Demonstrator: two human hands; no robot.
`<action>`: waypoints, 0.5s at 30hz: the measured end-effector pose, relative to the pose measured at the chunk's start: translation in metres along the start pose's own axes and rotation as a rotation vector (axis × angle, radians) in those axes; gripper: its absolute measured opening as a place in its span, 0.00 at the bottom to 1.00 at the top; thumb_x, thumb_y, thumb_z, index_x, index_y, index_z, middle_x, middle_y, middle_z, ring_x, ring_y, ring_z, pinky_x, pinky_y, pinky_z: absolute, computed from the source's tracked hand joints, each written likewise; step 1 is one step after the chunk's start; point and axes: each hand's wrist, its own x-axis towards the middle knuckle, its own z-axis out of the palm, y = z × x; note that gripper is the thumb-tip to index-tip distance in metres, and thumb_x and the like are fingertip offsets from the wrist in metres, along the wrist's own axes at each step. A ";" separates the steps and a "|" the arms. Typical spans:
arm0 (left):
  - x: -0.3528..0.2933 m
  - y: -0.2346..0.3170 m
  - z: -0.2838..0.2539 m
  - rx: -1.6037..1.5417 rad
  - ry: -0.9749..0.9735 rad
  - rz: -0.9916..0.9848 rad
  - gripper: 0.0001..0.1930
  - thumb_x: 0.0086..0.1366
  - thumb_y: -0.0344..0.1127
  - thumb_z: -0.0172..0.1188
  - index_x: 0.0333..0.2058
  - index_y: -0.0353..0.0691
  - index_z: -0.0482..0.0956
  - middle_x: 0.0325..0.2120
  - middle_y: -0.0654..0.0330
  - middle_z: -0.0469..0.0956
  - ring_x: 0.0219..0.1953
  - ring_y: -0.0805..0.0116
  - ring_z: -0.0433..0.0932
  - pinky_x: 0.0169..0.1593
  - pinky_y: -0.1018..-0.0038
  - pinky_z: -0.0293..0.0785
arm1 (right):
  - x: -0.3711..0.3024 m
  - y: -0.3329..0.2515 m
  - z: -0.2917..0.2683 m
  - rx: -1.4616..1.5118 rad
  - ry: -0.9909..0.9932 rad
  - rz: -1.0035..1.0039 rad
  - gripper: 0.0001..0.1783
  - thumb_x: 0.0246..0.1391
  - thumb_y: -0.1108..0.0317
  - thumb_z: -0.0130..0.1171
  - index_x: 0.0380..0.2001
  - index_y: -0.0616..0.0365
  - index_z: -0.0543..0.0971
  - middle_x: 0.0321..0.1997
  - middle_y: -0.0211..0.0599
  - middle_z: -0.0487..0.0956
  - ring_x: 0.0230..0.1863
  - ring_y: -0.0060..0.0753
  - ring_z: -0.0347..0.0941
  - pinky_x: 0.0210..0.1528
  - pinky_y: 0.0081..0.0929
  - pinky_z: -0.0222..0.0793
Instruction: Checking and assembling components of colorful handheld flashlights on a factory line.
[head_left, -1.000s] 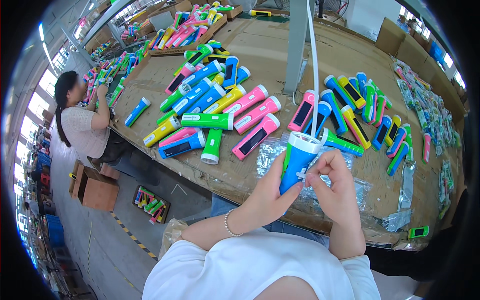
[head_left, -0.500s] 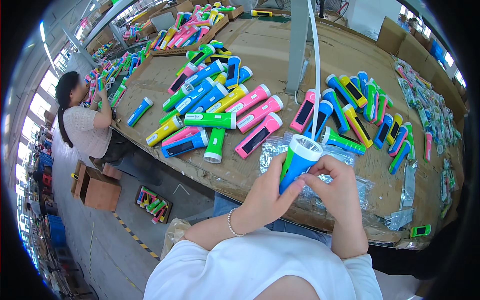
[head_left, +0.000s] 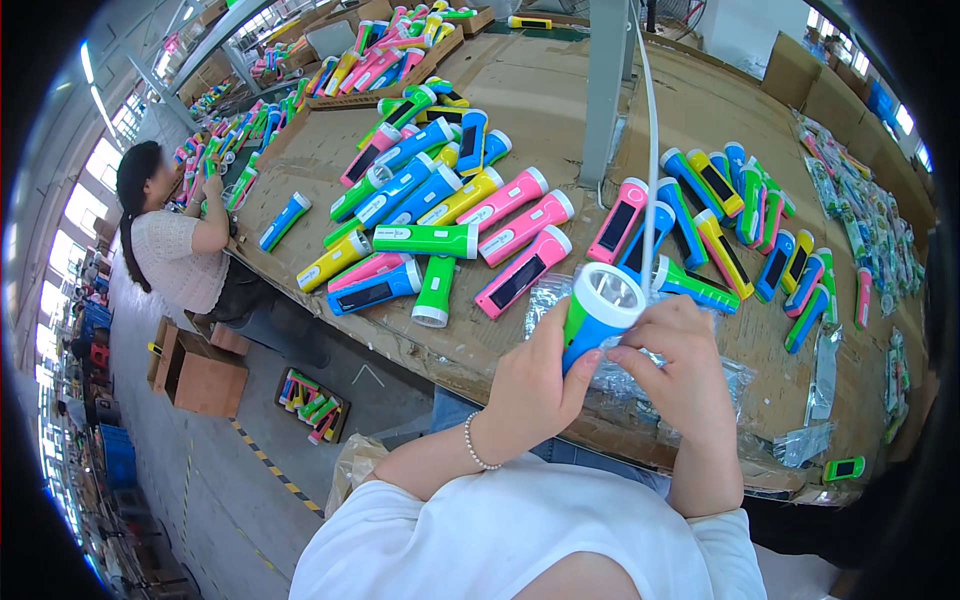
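Left hand (head_left: 530,385) and right hand (head_left: 685,375) both closed around blue-green flashlight (head_left: 597,312), above clear plastic bags (head_left: 640,385) on table (head_left: 560,90)

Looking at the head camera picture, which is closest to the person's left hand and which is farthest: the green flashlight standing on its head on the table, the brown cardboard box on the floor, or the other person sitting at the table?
From the left hand:
1. Green flashlight, just up and left on the table.
2. Brown cardboard box, on the floor far to the left.
3. Other person, seated at the table's left edge, beyond the box.
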 end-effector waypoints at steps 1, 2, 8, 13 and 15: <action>0.001 -0.001 -0.001 -0.076 0.002 -0.046 0.28 0.69 0.42 0.54 0.59 0.29 0.60 0.40 0.39 0.76 0.34 0.41 0.80 0.34 0.58 0.75 | 0.001 0.001 -0.002 0.003 -0.002 0.000 0.07 0.46 0.64 0.69 0.26 0.55 0.85 0.24 0.31 0.80 0.39 0.35 0.71 0.47 0.35 0.55; 0.002 -0.002 -0.002 -0.152 0.004 -0.093 0.27 0.70 0.42 0.53 0.59 0.29 0.60 0.40 0.39 0.76 0.33 0.41 0.79 0.34 0.58 0.75 | 0.002 0.001 -0.003 0.066 -0.037 0.063 0.07 0.45 0.65 0.69 0.26 0.56 0.85 0.24 0.32 0.80 0.37 0.35 0.72 0.46 0.35 0.57; 0.002 -0.004 -0.001 -0.383 -0.061 -0.197 0.24 0.72 0.40 0.49 0.59 0.29 0.59 0.38 0.42 0.77 0.36 0.47 0.80 0.39 0.62 0.73 | 0.005 0.002 -0.001 0.236 -0.052 0.112 0.06 0.42 0.68 0.71 0.23 0.58 0.84 0.22 0.35 0.78 0.31 0.36 0.72 0.36 0.34 0.64; -0.005 -0.013 0.004 -0.675 -0.158 -0.309 0.24 0.73 0.40 0.47 0.60 0.30 0.59 0.40 0.50 0.76 0.39 0.65 0.78 0.41 0.70 0.74 | 0.008 -0.001 0.003 0.303 -0.039 0.192 0.06 0.42 0.69 0.71 0.22 0.59 0.83 0.21 0.35 0.78 0.30 0.36 0.72 0.35 0.33 0.65; -0.004 -0.015 0.005 -0.729 -0.192 -0.332 0.25 0.73 0.41 0.46 0.61 0.31 0.58 0.44 0.54 0.75 0.39 0.73 0.77 0.41 0.75 0.75 | 0.010 0.000 0.004 0.317 -0.048 0.200 0.05 0.43 0.70 0.70 0.23 0.60 0.83 0.21 0.36 0.78 0.30 0.35 0.72 0.35 0.33 0.65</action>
